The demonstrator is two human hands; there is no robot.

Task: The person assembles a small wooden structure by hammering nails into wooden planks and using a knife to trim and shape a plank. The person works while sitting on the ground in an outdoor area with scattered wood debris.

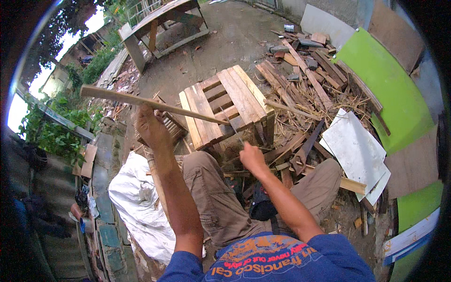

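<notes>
My left hand (152, 127) is closed around a long wooden strip (181, 110), which slants from the upper left down to the slatted wooden stool (242, 96) in front of me. The strip's lower end is over the gap between the stool's top slats. My right hand (252, 156) grips a long, thin-bladed knife (233, 129), seen nearly edge-on. Its blade points away from me and passes close to the strip's end; whether they touch I cannot tell. The knife's handle is mostly hidden by my fingers.
Scrap wood (310, 70) is heaped on the right, and a handsaw (306, 149) lies near my right knee. White sheets (354, 145) and green panels (390, 77) are beyond. A white sack (138, 202) is on the left. A wooden workbench (159, 21) stands farther off.
</notes>
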